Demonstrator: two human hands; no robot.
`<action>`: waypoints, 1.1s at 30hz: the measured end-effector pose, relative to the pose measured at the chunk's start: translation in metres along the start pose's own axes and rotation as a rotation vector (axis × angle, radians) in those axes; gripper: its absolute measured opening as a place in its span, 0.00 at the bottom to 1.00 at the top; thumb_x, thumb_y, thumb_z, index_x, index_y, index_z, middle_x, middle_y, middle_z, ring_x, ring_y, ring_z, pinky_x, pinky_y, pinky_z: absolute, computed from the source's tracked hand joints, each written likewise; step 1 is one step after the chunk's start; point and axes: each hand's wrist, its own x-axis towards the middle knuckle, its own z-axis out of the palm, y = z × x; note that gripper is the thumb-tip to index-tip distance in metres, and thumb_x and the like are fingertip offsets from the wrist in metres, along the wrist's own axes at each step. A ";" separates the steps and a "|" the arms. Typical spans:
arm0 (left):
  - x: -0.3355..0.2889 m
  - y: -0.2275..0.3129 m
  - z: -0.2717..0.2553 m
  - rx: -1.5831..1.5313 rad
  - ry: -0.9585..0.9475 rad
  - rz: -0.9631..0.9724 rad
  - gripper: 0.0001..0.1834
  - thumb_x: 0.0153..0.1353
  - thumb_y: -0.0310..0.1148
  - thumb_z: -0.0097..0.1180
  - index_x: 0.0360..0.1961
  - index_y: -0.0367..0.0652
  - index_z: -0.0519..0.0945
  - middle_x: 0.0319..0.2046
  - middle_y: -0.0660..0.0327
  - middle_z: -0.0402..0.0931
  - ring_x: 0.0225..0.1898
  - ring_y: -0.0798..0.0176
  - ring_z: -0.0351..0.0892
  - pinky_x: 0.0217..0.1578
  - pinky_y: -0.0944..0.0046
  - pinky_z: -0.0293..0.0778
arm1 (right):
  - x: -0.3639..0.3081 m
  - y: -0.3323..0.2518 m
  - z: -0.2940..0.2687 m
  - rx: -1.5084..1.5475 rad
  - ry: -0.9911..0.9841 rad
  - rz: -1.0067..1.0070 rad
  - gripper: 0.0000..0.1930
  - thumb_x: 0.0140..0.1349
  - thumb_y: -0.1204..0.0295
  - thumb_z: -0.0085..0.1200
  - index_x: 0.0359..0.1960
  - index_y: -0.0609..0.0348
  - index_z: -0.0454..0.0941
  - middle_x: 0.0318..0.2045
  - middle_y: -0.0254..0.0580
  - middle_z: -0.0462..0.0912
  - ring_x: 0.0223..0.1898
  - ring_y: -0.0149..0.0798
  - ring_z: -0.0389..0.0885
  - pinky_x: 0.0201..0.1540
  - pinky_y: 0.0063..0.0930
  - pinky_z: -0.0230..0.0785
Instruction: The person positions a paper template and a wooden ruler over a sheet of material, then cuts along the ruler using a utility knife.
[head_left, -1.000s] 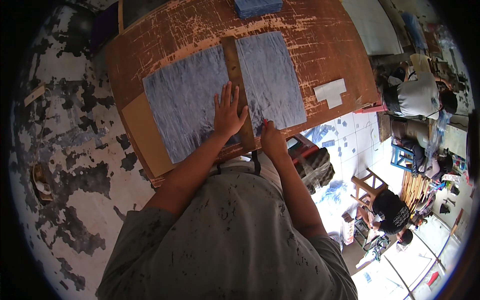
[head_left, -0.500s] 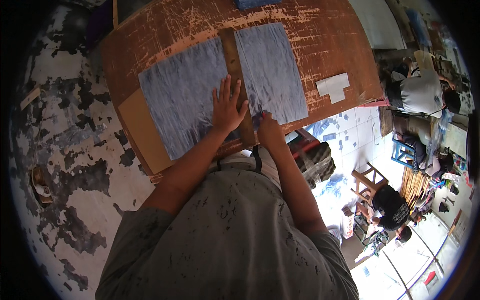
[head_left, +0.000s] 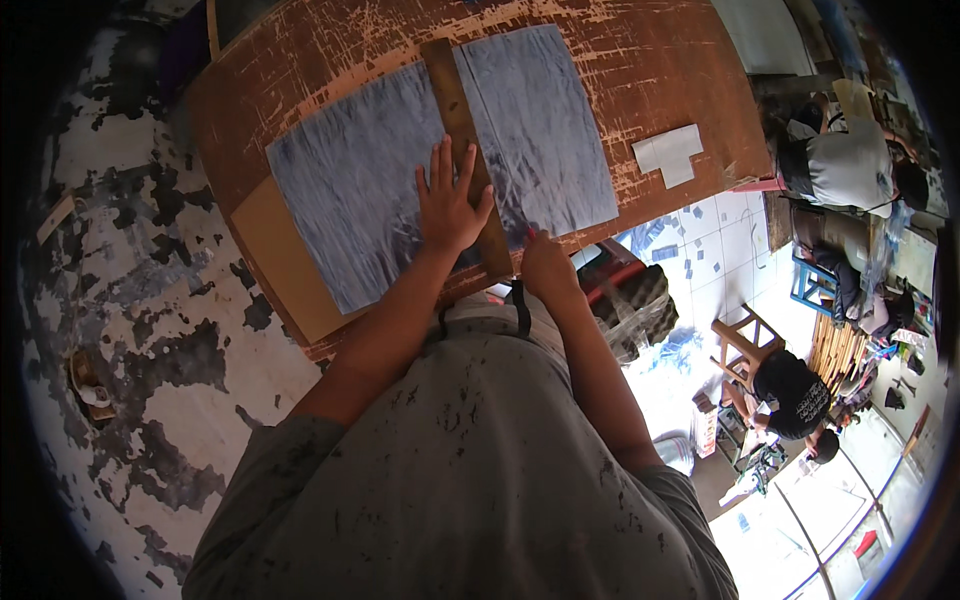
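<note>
A grey-blue streaked sheet [head_left: 350, 170] lies on the brown table. Across it, running from far edge to near edge, rests a long flat brown straightedge [head_left: 453, 105]. My left hand [head_left: 452, 205] presses on the straightedge, fingers stretched out and lying flat over its left side and the sheet. To the right, my right hand [head_left: 548, 270] is closed around a small red tool [head_left: 531, 234], perhaps a cutter; most of it is hidden in the fist. That hand is at the table's near edge. A thin line in the sheet runs alongside the straightedge's right side.
The scratched brown table [head_left: 660, 70] also bears a tan board [head_left: 290, 265] under the sheet's left side and a white paper piece [head_left: 668, 155] at right. A wooden stool [head_left: 745, 340] and a seated person [head_left: 790, 395] are at lower right; another person [head_left: 850, 170] is farther right.
My right hand with the red tool has drawn toward me along the straightedge, to the sheet's near edge. My left hand keeps its place on the straightedge. The whole view has shifted slightly.
</note>
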 end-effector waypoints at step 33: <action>-0.021 -0.025 0.004 -0.012 0.055 0.009 0.36 0.80 0.46 0.47 0.82 0.41 0.56 0.83 0.45 0.43 0.84 0.38 0.43 0.77 0.25 0.45 | 0.040 0.071 -0.045 0.064 0.658 -0.036 0.24 0.72 0.62 0.57 0.62 0.65 0.68 0.61 0.71 0.70 0.54 0.73 0.82 0.54 0.62 0.80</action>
